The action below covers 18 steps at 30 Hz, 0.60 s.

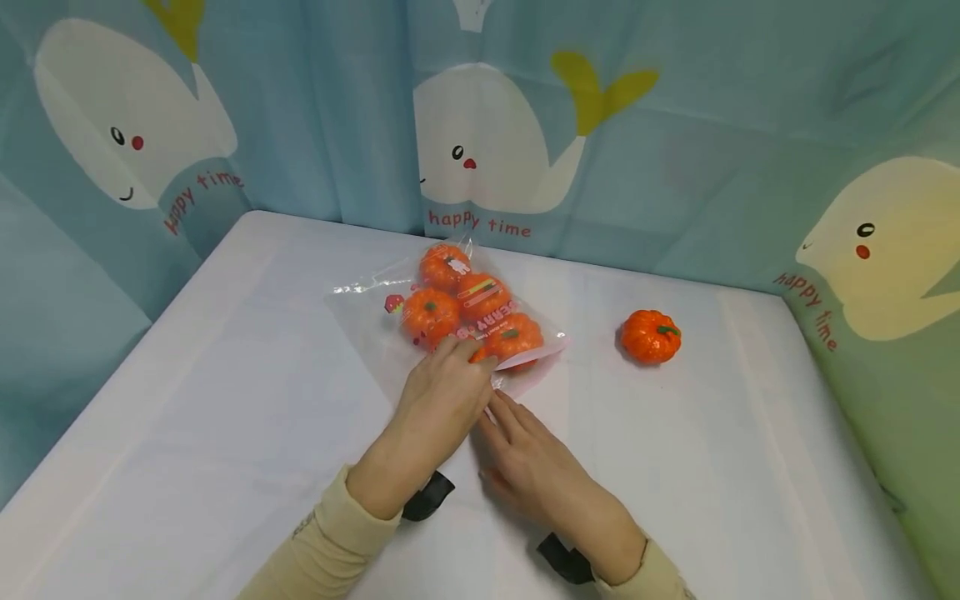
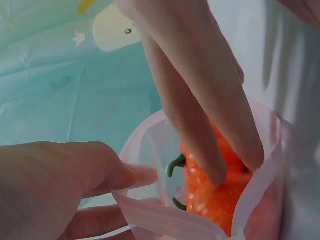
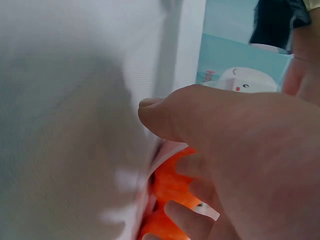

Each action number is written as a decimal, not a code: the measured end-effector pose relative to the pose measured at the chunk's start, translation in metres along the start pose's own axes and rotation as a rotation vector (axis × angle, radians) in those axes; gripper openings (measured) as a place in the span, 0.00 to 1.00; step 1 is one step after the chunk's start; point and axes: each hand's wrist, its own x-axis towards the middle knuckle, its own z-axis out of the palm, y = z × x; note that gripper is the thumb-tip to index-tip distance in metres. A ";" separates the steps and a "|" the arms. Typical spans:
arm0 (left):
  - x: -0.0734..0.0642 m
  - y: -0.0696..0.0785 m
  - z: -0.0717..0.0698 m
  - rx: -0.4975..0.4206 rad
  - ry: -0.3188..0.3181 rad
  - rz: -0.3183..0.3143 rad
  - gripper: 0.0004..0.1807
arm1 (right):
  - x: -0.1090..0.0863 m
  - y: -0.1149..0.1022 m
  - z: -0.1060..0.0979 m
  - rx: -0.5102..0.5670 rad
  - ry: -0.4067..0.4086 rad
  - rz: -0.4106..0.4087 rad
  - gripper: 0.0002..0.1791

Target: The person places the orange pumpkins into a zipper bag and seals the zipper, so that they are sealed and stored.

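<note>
A clear plastic bag [image 1: 375,337] with pink print lies on the table, holding several small orange pumpkins [image 1: 431,315] with green stems. My left hand [image 1: 444,398] grips the bag at its pink-edged mouth; in the left wrist view the thumb [image 2: 107,167] lies over the rim and the mouth stands apart. Fingers of my right hand [image 1: 536,458] reach straight into that mouth, their tips against an orange pumpkin [image 2: 215,202]. In the right wrist view, the right thumb [image 3: 170,112] is outstretched, away from the pumpkins.
One loose orange pumpkin [image 1: 650,337] sits on the white table [image 1: 712,467], right of the bag. A blue-green curtain [image 1: 337,108] with whale prints hangs along the table's back and sides. Black straps [image 1: 427,497] circle both wrists.
</note>
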 end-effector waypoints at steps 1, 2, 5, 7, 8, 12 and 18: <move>-0.001 0.001 0.001 -0.003 0.002 0.003 0.09 | 0.001 0.001 0.001 0.003 -0.002 0.002 0.41; -0.001 0.001 0.001 -0.006 0.004 0.006 0.09 | 0.002 0.002 0.003 0.005 0.000 0.003 0.41; -0.001 0.001 0.002 -0.016 0.003 0.008 0.09 | 0.007 0.004 0.006 0.011 0.021 0.006 0.40; -0.001 0.000 0.002 -0.029 -0.007 0.002 0.09 | 0.009 0.006 0.007 0.022 0.024 0.007 0.39; -0.001 -0.001 0.002 -0.035 -0.011 0.002 0.09 | 0.009 0.007 0.007 0.035 0.021 0.007 0.39; -0.002 -0.003 0.003 -0.073 -0.012 -0.006 0.07 | 0.003 0.011 0.004 0.101 -0.007 0.037 0.41; -0.002 -0.006 0.003 -0.110 0.039 -0.013 0.07 | -0.006 0.027 -0.009 0.130 0.010 0.111 0.41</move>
